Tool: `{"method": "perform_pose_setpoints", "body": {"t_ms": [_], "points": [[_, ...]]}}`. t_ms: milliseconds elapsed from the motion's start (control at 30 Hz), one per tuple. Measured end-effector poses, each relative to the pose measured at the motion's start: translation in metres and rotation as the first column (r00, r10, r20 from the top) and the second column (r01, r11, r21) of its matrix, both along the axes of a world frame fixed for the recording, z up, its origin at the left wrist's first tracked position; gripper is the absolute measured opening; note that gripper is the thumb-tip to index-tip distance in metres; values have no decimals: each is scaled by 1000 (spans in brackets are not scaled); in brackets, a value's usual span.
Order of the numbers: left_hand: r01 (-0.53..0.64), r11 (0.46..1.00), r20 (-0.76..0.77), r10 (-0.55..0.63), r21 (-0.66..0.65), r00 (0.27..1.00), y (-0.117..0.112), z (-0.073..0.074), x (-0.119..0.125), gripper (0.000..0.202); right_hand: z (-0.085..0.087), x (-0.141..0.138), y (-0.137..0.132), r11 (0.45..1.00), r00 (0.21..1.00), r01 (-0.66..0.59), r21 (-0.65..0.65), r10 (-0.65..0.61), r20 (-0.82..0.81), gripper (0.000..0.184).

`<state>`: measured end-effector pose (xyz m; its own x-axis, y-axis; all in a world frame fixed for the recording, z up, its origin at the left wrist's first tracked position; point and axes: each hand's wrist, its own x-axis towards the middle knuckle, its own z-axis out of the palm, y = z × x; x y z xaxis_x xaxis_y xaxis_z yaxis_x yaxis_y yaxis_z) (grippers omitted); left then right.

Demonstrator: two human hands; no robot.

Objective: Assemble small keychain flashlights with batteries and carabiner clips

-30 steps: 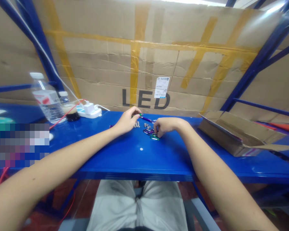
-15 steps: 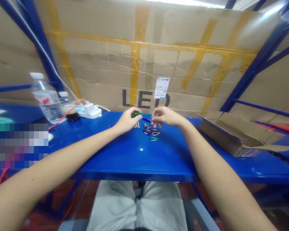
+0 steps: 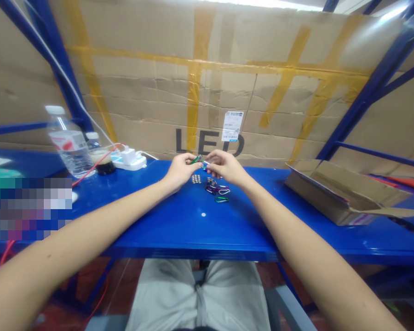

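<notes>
Gripping a green item, the left hand sits just beside the right hand, bunched tight, whatever's inside impossible to tell. Carabiners lie nearby!

The left hand, with a clip in its fingers, is close beside the right hand, above the tabletop. Small beads lie just nearside of the left hand's fingertips; several carabiners, nearside of the right hand. Leftward of the left hand: a power strip, then bottles. Well right of the right hand: a carton. Behind both: a cardboard panel.
</notes>
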<state>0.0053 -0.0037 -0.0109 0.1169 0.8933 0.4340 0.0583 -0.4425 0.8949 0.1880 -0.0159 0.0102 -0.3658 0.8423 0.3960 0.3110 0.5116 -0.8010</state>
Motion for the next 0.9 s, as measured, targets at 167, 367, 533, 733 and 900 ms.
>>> {"method": "perform_pose_setpoints", "body": {"t_ms": [167, 367, 533, 733, 900], "points": [[-23, 1000, 66, 24, -22, 998, -4, 3, 1, 13, -1, -2, 0, 955, 971, 81, 285, -141, 195, 16], [-13, 998, 104, 18, -56, 994, -3, 2, 1, 13, 0, -4, -4, 856, 833, 9, 517, -293, 470, 14], [-1, 999, 114, 8, -54, 993, -1, 1, 1, 18, -4, -3, -4, 828, 810, -30, 560, -308, 499, 20], [22, 996, 128, -11, -83, 992, 2, -2, 3, 15, -6, -2, -3, 823, 798, -85, 561, -281, 533, 19], [-6, 1000, -126, 9, 24, 992, 6, 1, -6, 9, -4, 0, -4, 840, 799, -97, 534, -255, 545, 19]]}}
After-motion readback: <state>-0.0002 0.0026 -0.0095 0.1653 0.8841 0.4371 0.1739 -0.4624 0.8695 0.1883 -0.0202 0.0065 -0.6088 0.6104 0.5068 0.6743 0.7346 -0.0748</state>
